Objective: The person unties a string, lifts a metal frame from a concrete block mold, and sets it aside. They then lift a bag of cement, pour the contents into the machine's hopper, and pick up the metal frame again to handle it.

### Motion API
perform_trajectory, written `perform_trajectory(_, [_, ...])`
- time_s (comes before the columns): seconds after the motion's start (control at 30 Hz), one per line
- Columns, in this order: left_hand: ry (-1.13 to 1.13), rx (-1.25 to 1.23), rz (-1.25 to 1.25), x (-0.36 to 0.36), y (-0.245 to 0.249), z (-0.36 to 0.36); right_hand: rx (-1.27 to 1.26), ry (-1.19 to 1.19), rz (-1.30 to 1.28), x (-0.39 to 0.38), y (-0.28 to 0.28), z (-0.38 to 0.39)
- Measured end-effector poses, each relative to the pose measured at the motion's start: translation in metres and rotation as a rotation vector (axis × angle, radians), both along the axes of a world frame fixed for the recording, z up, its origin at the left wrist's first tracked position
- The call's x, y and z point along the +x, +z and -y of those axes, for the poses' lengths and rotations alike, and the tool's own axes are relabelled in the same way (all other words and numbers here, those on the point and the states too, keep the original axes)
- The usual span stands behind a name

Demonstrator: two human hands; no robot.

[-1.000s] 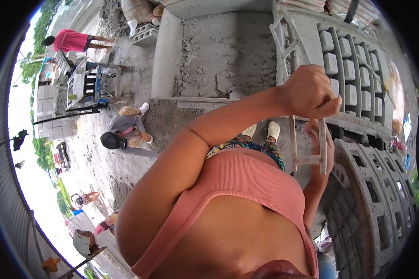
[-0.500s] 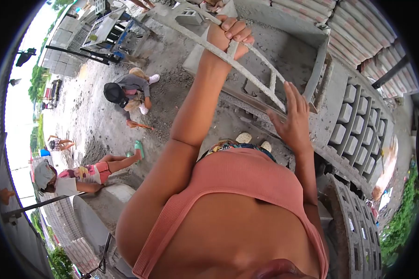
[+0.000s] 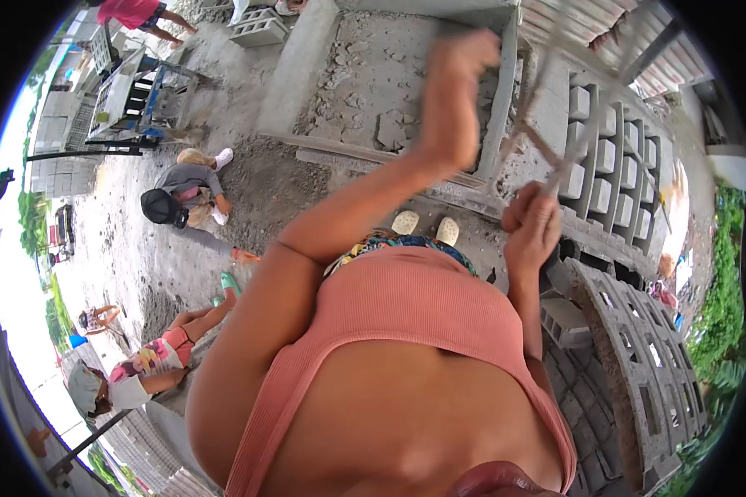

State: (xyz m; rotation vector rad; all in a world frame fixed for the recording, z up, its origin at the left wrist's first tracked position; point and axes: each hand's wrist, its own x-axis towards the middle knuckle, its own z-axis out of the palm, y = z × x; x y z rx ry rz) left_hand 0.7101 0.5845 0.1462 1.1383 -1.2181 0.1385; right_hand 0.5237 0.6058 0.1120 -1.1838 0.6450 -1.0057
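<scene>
My left hand [image 3: 470,54] is raised over the shallow concrete trough [image 3: 513,87], smeared by motion, so its fingers are unclear. It appears apart from the ladder-like metal frame [image 3: 541,142], whose long bars and crosspieces are blurred. My right hand [image 3: 534,222] is closed around the frame's lower end. From there the frame slants up past the trough's right side, in front of rows of grey blocks [image 3: 603,157]. Cracked, crumbly grey material [image 3: 395,130] lies inside the trough.
A crouching person [image 3: 189,195] reaches toward the ground at left, with another person [image 3: 162,354] below. A hollow block [image 3: 259,27] lies at upper left. Perforated blocks [image 3: 638,356] are stacked at lower right, beside a loose block [image 3: 565,321]. Corrugated sheets [image 3: 547,23] lie at upper right.
The frame has swung rightward and upright. My left hand has come off it and moved right; my right hand, open before, has closed on it. The view has shifted.
</scene>
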Motion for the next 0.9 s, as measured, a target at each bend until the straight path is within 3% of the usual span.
perform_trajectory(0.07, [-0.457, 0.222, -0.051, -0.054, 0.004, -0.016, 0.169, -0.125, 0.186, -0.013, 0.011, 0.01])
perform_trajectory(0.1, [-0.481, 0.168, 0.051, -0.077, -0.009, -0.009, 0.25, -0.198, 0.224, -0.02, 0.018, 0.013])
perform_trajectory(0.17, [-0.605, 0.26, 0.245, -0.095, -0.016, -0.003, 0.156, -0.533, 0.075, -0.017, 0.021, 0.023])
perform_trajectory(0.2, [-0.585, 0.251, 0.239, -0.102, -0.017, -0.003, -0.505, -0.533, -0.503, -0.036, 0.011, 0.023])
perform_trajectory(0.23, [-0.565, 0.303, 0.321, -0.11, -0.017, -0.004, -0.279, -0.469, -0.48, -0.04, 0.026, 0.017])
perform_trajectory(0.3, [-0.533, 0.351, 0.385, -0.119, -0.016, -0.006, -0.11, -0.381, -0.368, -0.079, 0.0, 0.032])
perform_trajectory(0.33, [-0.682, 0.483, 0.319, -0.122, -0.017, -0.007, -0.119, -0.368, -0.379, -0.081, 0.004, 0.028])
perform_trajectory(0.37, [-0.833, 0.61, 0.248, -0.124, -0.017, -0.007, -0.295, -0.395, -0.478, -0.082, 0.007, 0.024])
perform_trajectory(0.4, [-0.785, 0.602, 0.367, -0.127, -0.017, -0.005, -0.476, -0.421, -0.573, -0.082, 0.011, 0.02])
perform_trajectory(0.43, [-0.772, 0.59, 0.352, -0.131, -0.011, -0.005, -0.491, -0.406, -0.581, -0.08, 0.022, 0.015])
perform_trajectory(0.5, [-0.769, 0.37, 0.435, -0.14, 0.008, -0.005, -0.315, -0.8, -0.66, -0.069, 0.051, 0.002])
perform_trajectory(0.53, [-0.759, 0.367, 0.415, -0.142, 0.013, -0.003, -0.326, -0.784, -0.674, -0.063, 0.053, -0.002])
perform_trajectory(0.6, [-0.741, 0.013, 0.424, -0.142, 0.022, 0.0, -0.343, -0.816, -0.503, -0.049, 0.055, -0.007])
perform_trajectory(0.63, [-0.733, 0.008, 0.417, -0.137, 0.021, -0.001, -0.351, -0.835, -0.41, -0.041, 0.055, -0.008])
perform_trajectory(0.7, [-0.732, 0.344, 0.557, -0.126, 0.013, -0.005, -0.36, -0.874, -0.224, -0.028, 0.053, -0.01])
perform_trajectory(0.77, [-0.65, 0.409, 0.422, -0.11, -0.011, -0.038, -0.633, -0.473, -0.762, -0.028, 0.031, -0.015])
perform_trajectory(0.83, [-0.641, 0.935, -0.144, -0.094, -0.011, -0.08, 0.646, -0.125, -0.458, -0.029, 0.027, 0.009])
perform_trajectory(0.87, [-0.647, 0.925, -0.136, -0.099, -0.007, -0.08, 0.281, 0.029, -0.363, -0.03, 0.019, 0.001])
perform_trajectory(0.9, [-0.591, 0.76, -0.031, -0.107, -0.003, -0.075, 0.265, 0.04, -0.37, -0.033, 0.02, 0.003])
